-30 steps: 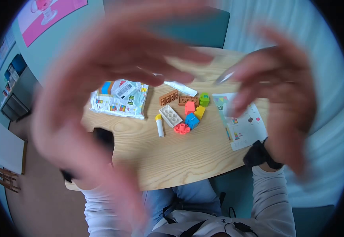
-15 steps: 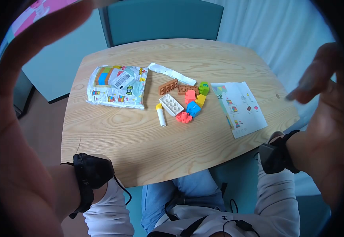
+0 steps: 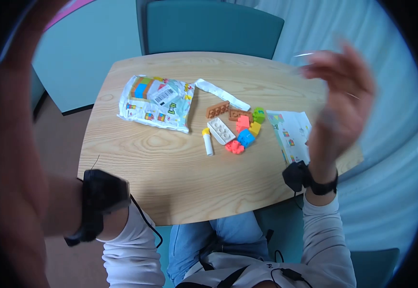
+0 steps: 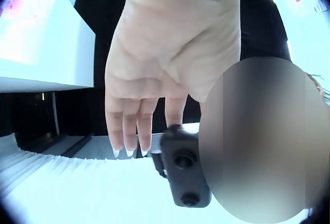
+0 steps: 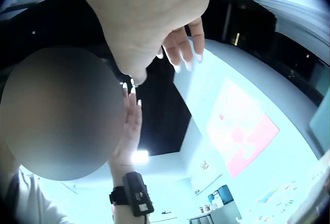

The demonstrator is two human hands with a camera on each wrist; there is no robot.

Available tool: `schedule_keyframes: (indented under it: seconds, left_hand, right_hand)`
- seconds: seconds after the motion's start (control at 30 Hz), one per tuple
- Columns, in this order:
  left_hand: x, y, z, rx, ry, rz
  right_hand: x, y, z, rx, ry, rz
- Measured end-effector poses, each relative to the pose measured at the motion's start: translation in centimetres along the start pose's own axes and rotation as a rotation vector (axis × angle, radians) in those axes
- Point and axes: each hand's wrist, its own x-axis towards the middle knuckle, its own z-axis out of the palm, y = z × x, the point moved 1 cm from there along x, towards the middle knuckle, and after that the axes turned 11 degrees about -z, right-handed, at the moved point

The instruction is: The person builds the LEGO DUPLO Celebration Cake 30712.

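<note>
My left hand (image 3: 14,158) is raised close to the head camera at the left edge of the head view. Its fingers (image 4: 130,126) are straight in the left wrist view, the index finger partly hidden behind a dark two-lens camera (image 4: 185,167). Blurred by motion, my right hand (image 3: 343,98) is up over the right side of the table, fingers loosely bent around nothing visible. Below, on the table (image 3: 161,192), lie a white brick (image 3: 221,131), brown bricks (image 3: 217,110), a blue brick (image 3: 246,138), a coral flower-shaped piece (image 3: 235,147) and a yellow-tipped white stick (image 3: 208,141).
A printed plastic bag (image 3: 156,103) lies at the table's left. Behind the bricks is a torn white strip (image 3: 222,94). An instruction sheet (image 3: 290,134) sits at the right, partly covered by my right hand. A teal chair (image 3: 214,29) stands beyond the table.
Both hands have parted from in front of the head camera. The right hand then came back inward from the right edge, while the left stays near the left edge. The table things have not been moved.
</note>
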Motion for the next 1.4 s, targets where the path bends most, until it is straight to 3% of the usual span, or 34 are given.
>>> schedule_keyframes:
  seconds: [0.03,0.17,0.2,0.23,0.27,0.3,0.37,0.4,0.5,0.57,0.6,0.63,0.7,0.73,0.8,0.9,0.97,1.13,1.4]
  left_hand:
    - [0.3,-0.4,0.1,0.015,-0.014,-0.018]
    - [1.8,-1.4,2.4,0.104,-0.078,-0.139]
    - [1.8,-0.7,3.3,0.119,-0.111,-0.299]
    - [1.6,-0.5,4.7,0.251,-0.122,-0.402]
    - [1.8,-0.7,5.6,0.232,-0.212,-0.448]
    - [2.0,-1.0,6.2,0.212,-0.303,-0.496]
    - [1.7,-2.3,7.4,0.226,-0.366,-0.58]
    - [1.5,-2.8,7.9,0.24,-0.429,-0.665]
    - [1.5,-3.4,8.6,0.392,-0.393,-0.78]
    - [1.3,-3.4,8.3,0.405,-0.351,-0.775]
    - [1.2,-3.5,8.2,0.417,-0.311,-0.782]
    - [1.2,-3.3,8.2,0.397,-0.322,-0.76]
    - [1.4,-2.9,8.1,0.448,-0.333,-0.782]
    - [1.3,-3.0,8.2,0.44,-0.338,-0.795]
    - [1.5,-3.0,8.6,0.357,-0.359,-0.741]
    - [2.1,-1.9,9.0,0.245,-0.388,-0.665]
    - [2.5,-0.9,9.3,0.145,-0.403,-0.634]
    - [2.5,0.1,9.7,0.179,-0.393,-0.586]
    - [2.6,-0.2,12.4,0.189,-0.484,-0.625]
  right_hand:
    - [-0.5,1.6,1.1,0.032,-0.159,-0.061]
    - [-3.2,6.4,5.5,0.071,-0.746,0.291]
    - [-4.4,7.2,6.2,0.067,-0.74,0.287]
    - [-5.7,8.1,6.9,-0.029,-0.859,0.212]
    - [-6.8,8.9,7.6,-0.127,-0.975,0.137]
    - [-7.6,9.5,8.1,-0.131,-0.973,0.135]
    - [-8.3,10.4,9.1,-0.136,-1.257,0.206]
    - [-8.2,10.8,9.5,-0.14,-1.254,0.208]
    - [-7.1,10.7,9.4,-0.205,-1.284,0.298]
    - [-5.5,10.1,7.6,-0.048,-0.775,0.216]
    - [-5.0,9.7,6.5,0.073,-0.732,0.199]
    - [-4.5,8.7,5.4,0.047,-0.728,0.216]
    - [-4.8,5.6,3.7,0.355,-1.126,0.343]
    - [-5.9,4.4,3.0,0.335,-1.122,0.372]
    - [-8.6,2.0,2.4,0.42,-1.268,0.24]
    - [-10.4,-0.2,2.2,0.328,-1.313,0.362]
    - [-11.2,-0.8,2.3,0.285,-1.312,0.405]
    - [-13.2,-1.7,1.8,0.125,-1.006,0.446]
    - [-9.4,-1.1,-0.7,0.051,-0.909,0.58]
